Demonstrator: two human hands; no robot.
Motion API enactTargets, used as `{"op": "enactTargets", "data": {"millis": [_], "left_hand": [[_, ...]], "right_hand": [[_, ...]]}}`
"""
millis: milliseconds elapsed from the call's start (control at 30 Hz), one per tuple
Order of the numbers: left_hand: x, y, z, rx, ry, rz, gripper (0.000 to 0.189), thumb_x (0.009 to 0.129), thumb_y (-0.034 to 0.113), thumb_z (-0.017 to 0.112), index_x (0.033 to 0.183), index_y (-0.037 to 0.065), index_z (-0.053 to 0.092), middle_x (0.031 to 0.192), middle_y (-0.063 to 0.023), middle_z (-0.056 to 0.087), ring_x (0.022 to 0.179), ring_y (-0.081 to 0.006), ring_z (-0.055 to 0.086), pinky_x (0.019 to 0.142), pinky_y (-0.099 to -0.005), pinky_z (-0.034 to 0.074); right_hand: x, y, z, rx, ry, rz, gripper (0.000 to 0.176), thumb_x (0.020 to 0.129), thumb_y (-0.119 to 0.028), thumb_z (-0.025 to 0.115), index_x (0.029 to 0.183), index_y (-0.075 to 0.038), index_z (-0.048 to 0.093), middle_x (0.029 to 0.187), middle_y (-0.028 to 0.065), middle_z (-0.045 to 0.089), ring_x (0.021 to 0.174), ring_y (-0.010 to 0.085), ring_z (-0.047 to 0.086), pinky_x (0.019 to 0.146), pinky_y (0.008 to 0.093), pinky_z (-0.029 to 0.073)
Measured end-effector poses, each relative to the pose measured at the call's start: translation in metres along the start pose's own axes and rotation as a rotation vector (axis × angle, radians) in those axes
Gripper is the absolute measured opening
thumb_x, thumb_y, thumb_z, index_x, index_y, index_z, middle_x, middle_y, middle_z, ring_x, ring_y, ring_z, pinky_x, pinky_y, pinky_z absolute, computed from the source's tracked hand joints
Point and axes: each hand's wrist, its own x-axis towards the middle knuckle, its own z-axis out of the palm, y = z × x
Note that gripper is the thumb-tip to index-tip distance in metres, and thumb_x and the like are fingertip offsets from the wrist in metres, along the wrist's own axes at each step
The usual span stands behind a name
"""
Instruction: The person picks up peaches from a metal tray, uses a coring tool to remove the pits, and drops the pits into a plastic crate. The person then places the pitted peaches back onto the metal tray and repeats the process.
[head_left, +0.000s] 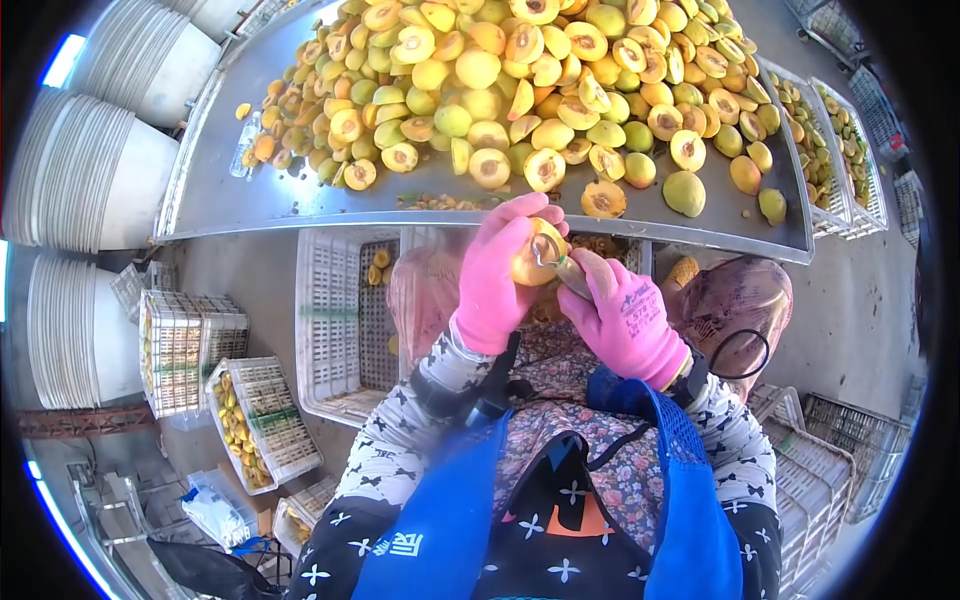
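Observation:
Both my hands wear pink gloves and meet just above my lap, near the table's front edge. My left hand (497,275) is closed around a halved yellow peach (529,262), its cut face turned toward my right hand. My right hand (630,318) grips a pitting tool with a curved metal loop (549,250); the loop rests at the middle of the cut face. Most of the tool's handle is hidden in my fingers. Beyond my hands, a large heap of halved peaches (478,70) covers much of the metal table (330,212).
A white plastic crate (330,330) stands below the table edge at my left, with a few peach pieces inside. More fruit-filled crates stand at the left (262,420) and far right (845,150). Stacked white tubs (90,170) line the left side. A clear bottle (245,145) lies on the table.

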Motion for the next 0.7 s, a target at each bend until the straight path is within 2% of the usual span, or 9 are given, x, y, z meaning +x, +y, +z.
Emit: {"op": "enactTargets", "data": {"millis": [33,100,167,267,367,433,567,633,700], "left_hand": [[-0.002,0.001,0.004,0.035,0.01,0.012,0.036,0.1,0.017,0.046,0.13,-0.002,0.05,0.116,-0.0167,0.06,0.106,-0.0241,0.06,0.091,-0.0361,0.051],[-0.006,0.003,0.006,0.295,-0.034,0.156,0.035,0.101,0.017,0.046,0.13,-0.003,0.051,0.114,-0.0164,0.06,0.104,-0.0229,0.06,0.09,-0.0348,0.051],[-0.007,0.001,0.005,0.354,-0.047,0.178,0.034,0.1,0.015,0.048,0.129,-0.003,0.051,0.113,-0.0157,0.061,0.102,-0.0214,0.06,0.088,-0.0336,0.052],[-0.005,-0.009,0.0,0.189,0.01,0.065,0.033,0.097,0.011,0.053,0.128,-0.002,0.052,0.11,-0.0145,0.063,0.098,-0.0198,0.061,0.085,-0.0329,0.053],[-0.005,-0.011,0.003,0.158,0.107,0.035,0.033,0.094,0.008,0.059,0.126,0.0,0.055,0.108,-0.0139,0.066,0.095,-0.02,0.064,0.083,-0.0334,0.055],[-0.005,-0.004,0.013,0.19,0.182,0.038,0.031,0.094,0.008,0.06,0.124,0.0,0.057,0.105,-0.013,0.066,0.093,-0.02,0.064,0.081,-0.033,0.055],[-0.002,-0.012,0.013,0.24,0.168,0.225,0.028,0.099,0.015,0.054,0.122,0.0,0.058,0.102,-0.0131,0.067,0.089,-0.0194,0.064,0.08,-0.0323,0.054],[0.001,-0.018,0.013,0.229,0.192,0.316,0.029,0.102,0.02,0.05,0.12,-0.001,0.059,0.101,-0.0131,0.067,0.086,-0.0191,0.064,0.08,-0.0316,0.054],[0.002,-0.021,0.003,0.478,0.165,0.392,0.033,0.103,0.025,0.047,0.117,-0.002,0.06,0.1,-0.0131,0.067,0.085,-0.0188,0.064,0.079,-0.0313,0.054]], "right_hand": [[0.001,0.0,0.0,-0.033,0.001,-0.003,0.045,0.085,-0.021,0.071,0.122,-0.004,0.054,0.085,0.0131,0.063,0.073,0.0339,0.065,0.062,0.0422,0.051],[0.0,-0.001,-0.001,-0.082,-0.03,0.002,0.044,0.084,-0.019,0.072,0.121,-0.003,0.053,0.087,0.0137,0.063,0.073,0.0347,0.064,0.062,0.0418,0.051],[-0.002,-0.001,-0.001,-0.118,-0.087,0.017,0.041,0.085,-0.02,0.071,0.118,-0.003,0.053,0.086,0.0129,0.063,0.073,0.0339,0.065,0.061,0.0411,0.051],[-0.006,0.004,0.003,-0.213,-0.158,0.011,0.027,0.087,-0.027,0.065,0.1,-0.009,0.05,0.081,0.0106,0.061,0.068,0.0293,0.065,0.059,0.0423,0.049],[-0.006,0.004,0.002,-0.281,-0.247,0.023,0.026,0.088,-0.026,0.064,0.099,-0.009,0.049,0.082,0.0121,0.061,0.069,0.0324,0.065,0.06,0.0437,0.05],[-0.011,0.006,0.014,-0.046,-0.208,0.049,0.026,0.087,-0.024,0.065,0.098,-0.007,0.048,0.082,0.0141,0.061,0.071,0.0363,0.064,0.061,0.0451,0.05],[-0.01,-0.019,0.017,0.355,-0.159,0.23,0.028,0.084,-0.017,0.067,0.1,-0.003,0.048,0.082,0.0185,0.059,0.074,0.0432,0.061,0.065,0.0481,0.05],[-0.01,-0.017,0.019,0.442,-0.162,0.215,0.029,0.083,-0.015,0.068,0.1,-0.002,0.049,0.082,0.0193,0.06,0.076,0.0438,0.061,0.065,0.0487,0.049],[-0.013,-0.014,0.023,0.526,-0.182,0.224,0.029,0.082,-0.015,0.069,0.099,-0.001,0.05,0.081,0.0201,0.06,0.078,0.044,0.061,0.066,0.0485,0.049]]}}
